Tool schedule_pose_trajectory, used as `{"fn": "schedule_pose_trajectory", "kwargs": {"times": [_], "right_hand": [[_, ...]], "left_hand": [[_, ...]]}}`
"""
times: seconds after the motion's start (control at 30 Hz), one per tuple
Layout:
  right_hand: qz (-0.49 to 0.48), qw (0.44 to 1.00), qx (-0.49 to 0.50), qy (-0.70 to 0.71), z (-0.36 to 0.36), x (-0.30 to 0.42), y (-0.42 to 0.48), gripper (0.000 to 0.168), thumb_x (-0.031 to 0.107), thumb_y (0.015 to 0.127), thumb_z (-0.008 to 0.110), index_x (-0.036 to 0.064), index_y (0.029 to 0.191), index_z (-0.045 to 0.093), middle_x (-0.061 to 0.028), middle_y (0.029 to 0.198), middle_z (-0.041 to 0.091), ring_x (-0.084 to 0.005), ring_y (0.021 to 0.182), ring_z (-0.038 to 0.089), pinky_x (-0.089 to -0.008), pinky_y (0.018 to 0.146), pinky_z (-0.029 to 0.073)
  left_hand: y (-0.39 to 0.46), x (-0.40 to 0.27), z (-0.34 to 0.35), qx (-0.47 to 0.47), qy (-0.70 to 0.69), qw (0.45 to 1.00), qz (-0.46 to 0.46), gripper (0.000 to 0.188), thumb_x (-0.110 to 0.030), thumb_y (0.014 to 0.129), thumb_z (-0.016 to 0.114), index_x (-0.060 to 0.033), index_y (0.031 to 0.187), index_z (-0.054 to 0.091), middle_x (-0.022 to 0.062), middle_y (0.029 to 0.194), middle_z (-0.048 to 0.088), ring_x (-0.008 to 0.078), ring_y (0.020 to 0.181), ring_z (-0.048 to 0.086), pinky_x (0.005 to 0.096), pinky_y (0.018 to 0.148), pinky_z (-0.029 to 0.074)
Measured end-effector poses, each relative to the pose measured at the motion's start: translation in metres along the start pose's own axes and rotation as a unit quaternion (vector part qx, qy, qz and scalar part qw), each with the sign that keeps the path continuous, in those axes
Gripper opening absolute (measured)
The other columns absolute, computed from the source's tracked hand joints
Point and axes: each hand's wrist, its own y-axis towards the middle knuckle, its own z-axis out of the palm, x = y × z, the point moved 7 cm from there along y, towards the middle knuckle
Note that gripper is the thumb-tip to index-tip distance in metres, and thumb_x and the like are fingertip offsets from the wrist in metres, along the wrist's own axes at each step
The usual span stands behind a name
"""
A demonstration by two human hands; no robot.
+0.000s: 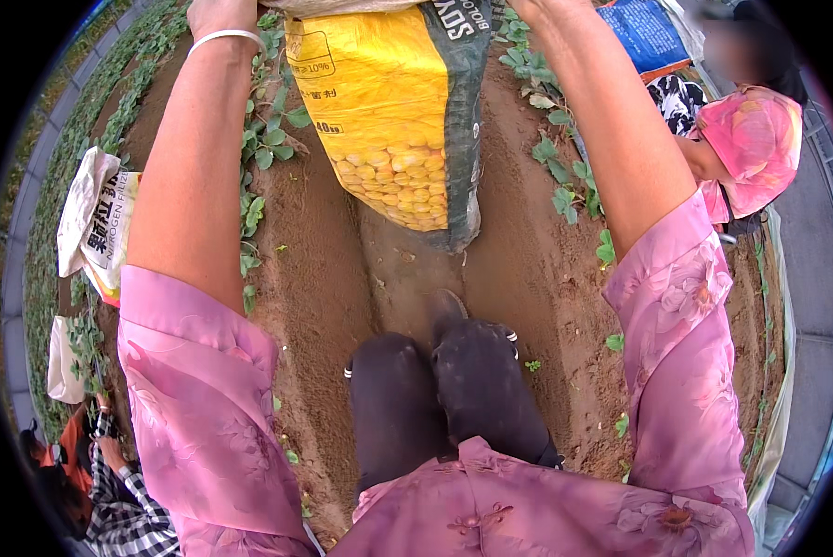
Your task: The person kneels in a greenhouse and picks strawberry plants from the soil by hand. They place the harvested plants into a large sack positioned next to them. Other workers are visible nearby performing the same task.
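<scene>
A yellow and dark green woven plastic sack [382,118], printed with soybeans and writing, is upright in front of me above the furrow. Its pale folded rim [347,7] runs along the top edge of the view. My left hand [221,15] is at the sack's upper left, with a white band on the wrist. At the upper right, my right hand [538,8] is mostly cut off by the frame. Both arms stretch forward with the sack's mouth between them; the fingers themselves are out of sight. Below the sack are my knees in dark trousers [486,383] and one shoe [448,306].
Strawberry-like plants [270,139] line the soil ridges on both sides of the furrow [402,271]. A white printed sack [103,216] stands left, a blue one [646,35] upper right. One person in a pink hat [751,146] is at right, another in checked sleeves [131,494] lower left.
</scene>
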Motion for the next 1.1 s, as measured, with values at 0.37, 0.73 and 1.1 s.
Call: {"fn": "schedule_pose_trajectory", "kwargs": {"times": [0.37, 0.73, 1.1], "right_hand": [[0.108, 0.938, -0.003, -0.33, -0.09, -0.012, -0.078, 0.041, 0.008, 0.091, 0.058, -0.009, 0.127, 0.048, -0.017, 0.113, 0.063, -0.0244, 0.097, 0.066, -0.032, 0.08, 0.057], [0.476, 0.746, 0.072, -0.46, -0.206, -0.06, -0.55, 0.025, 0.021, 0.087, 0.06, -0.003, 0.089, 0.067, -0.0143, 0.077, 0.068, -0.0207, 0.07, 0.068, -0.0349, 0.065, 0.054], [0.589, 0.672, 0.03, -0.447, -0.259, -0.02, -0.637, 0.032, 0.026, 0.09, 0.056, -0.002, 0.082, 0.067, -0.0106, 0.074, 0.071, -0.02, 0.063, 0.07, -0.033, 0.058, 0.056]], "left_hand": [[-0.037, 0.12, 0.006, 0.007, 0.025, 0.98, -0.195, 0.033, -0.013, 0.094, 0.056, 0.0044, 0.122, 0.055, 0.0138, 0.117, 0.061, 0.0225, 0.103, 0.062, 0.0345, 0.088, 0.052], [-0.25, 0.072, 0.019, 0.012, 0.087, 0.941, -0.328, 0.051, -0.022, 0.093, 0.057, 0.0042, 0.135, 0.042, 0.019, 0.135, 0.049, 0.0283, 0.118, 0.055, 0.0371, 0.096, 0.046], [-0.589, 0.069, 0.057, 0.658, 0.598, 0.392, -0.237, 0.031, -0.025, 0.08, 0.063, -0.0074, 0.104, 0.07, 0.0179, 0.108, 0.067, 0.0342, 0.104, 0.062, 0.0411, 0.091, 0.049]]}}
